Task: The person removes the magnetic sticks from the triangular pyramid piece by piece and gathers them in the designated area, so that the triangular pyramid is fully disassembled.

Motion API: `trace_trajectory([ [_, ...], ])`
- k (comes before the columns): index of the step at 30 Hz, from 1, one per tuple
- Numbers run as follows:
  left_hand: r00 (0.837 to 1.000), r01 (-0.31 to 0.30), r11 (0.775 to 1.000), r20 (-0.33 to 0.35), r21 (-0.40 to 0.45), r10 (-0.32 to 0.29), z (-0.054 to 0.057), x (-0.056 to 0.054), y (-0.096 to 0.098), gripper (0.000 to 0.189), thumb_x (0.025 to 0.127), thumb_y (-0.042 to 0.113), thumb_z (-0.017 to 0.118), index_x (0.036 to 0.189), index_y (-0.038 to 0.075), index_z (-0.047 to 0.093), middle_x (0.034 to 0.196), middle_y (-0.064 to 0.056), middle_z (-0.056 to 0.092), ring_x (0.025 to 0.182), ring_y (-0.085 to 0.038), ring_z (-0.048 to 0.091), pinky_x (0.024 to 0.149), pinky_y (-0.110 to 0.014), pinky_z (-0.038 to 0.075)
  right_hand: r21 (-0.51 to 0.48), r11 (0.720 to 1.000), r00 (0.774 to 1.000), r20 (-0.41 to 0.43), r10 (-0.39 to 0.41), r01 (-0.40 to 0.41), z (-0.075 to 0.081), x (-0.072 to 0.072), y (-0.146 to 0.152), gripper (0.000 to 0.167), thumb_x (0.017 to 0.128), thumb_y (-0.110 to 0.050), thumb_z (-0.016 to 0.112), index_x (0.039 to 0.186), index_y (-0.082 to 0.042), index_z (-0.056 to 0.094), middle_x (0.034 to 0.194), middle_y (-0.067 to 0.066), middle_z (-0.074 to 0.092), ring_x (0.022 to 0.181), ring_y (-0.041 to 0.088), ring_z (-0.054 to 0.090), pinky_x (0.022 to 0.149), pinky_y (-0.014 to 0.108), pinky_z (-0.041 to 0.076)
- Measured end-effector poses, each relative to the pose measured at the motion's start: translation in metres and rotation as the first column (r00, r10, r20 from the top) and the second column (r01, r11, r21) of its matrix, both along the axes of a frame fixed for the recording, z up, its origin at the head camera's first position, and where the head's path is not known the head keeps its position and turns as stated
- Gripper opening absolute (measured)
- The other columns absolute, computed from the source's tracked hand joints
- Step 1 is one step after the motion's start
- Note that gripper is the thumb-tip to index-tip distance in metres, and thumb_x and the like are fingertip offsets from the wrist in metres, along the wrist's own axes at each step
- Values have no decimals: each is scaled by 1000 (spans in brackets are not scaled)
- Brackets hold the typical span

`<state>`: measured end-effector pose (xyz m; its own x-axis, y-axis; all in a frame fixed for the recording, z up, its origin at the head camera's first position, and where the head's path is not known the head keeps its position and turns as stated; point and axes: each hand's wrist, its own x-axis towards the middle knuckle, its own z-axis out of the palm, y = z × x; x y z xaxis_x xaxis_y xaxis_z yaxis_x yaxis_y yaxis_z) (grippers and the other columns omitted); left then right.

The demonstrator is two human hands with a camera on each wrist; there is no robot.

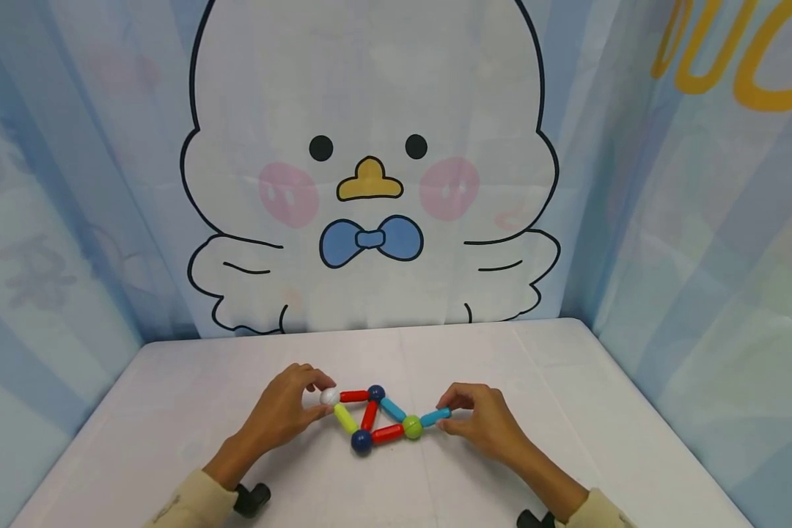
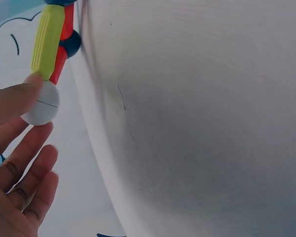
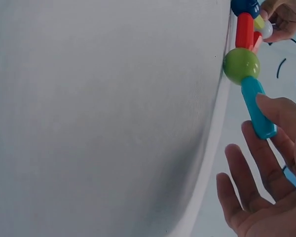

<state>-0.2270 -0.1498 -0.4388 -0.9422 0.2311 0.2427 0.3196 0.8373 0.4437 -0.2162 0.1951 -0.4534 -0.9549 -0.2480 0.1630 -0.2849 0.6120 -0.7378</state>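
A toy frame of coloured rods and balls spans the gap between the two hands in the head view. My left hand [image 1: 284,405] pinches the white ball [image 1: 330,397] at its left end between thumb and fingers. From that ball, a red rod [image 1: 354,396] runs to one navy ball [image 1: 376,394] and a yellow-green rod [image 2: 47,42] to another navy ball [image 1: 361,441]. More red rods and a blue rod [image 1: 392,409] connect these to a green ball [image 1: 412,427]. My right hand [image 1: 485,418] pinches the free end of a second blue rod [image 3: 258,108] joined to the green ball.
A white-covered table [image 1: 396,491] lies under the hands. Behind it hangs a curtain [image 1: 369,293] printed with a cartoon bird, and pale blue curtains [image 1: 719,257] stand at both sides. Black straps [image 1: 252,500] sit at the wrists by the beige sleeves.
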Motion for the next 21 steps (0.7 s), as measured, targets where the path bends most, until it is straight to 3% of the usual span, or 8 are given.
trace_trajectory([
  [3, 1000, -5, 1000, 29, -5, 5, -1, 0, -1, 32, 81, 24, 94, 109, 21, 79, 100, 8, 70, 98, -14, 59, 86, -34, 55, 41, 999, 1000, 14, -10, 10, 0, 0, 0, 22, 81, -10, 92, 90, -24, 77, 91, -13, 78, 96, 10, 71, 98, 50, 59],
  [9, 995, -13, 1000, 97, -5, 13, -4, 0, -3, 30, 81, 23, 94, 107, 22, 78, 97, 9, 68, 97, -14, 58, 88, -35, 54, 113, 993, 998, 57, -24, 18, 1, 0, -1, 22, 79, -11, 94, 87, -25, 79, 87, -12, 77, 91, 11, 67, 81, 31, 54],
  [21, 990, -12, 999, 140, -37, 18, -11, -4, -4, 29, 80, 23, 95, 104, 22, 79, 93, 8, 65, 92, -12, 56, 84, -33, 53, 218, 975, 999, 22, -34, 29, 2, 1, -6, 25, 73, -12, 97, 82, -25, 79, 84, -13, 74, 89, 12, 58, 84, 34, 47],
])
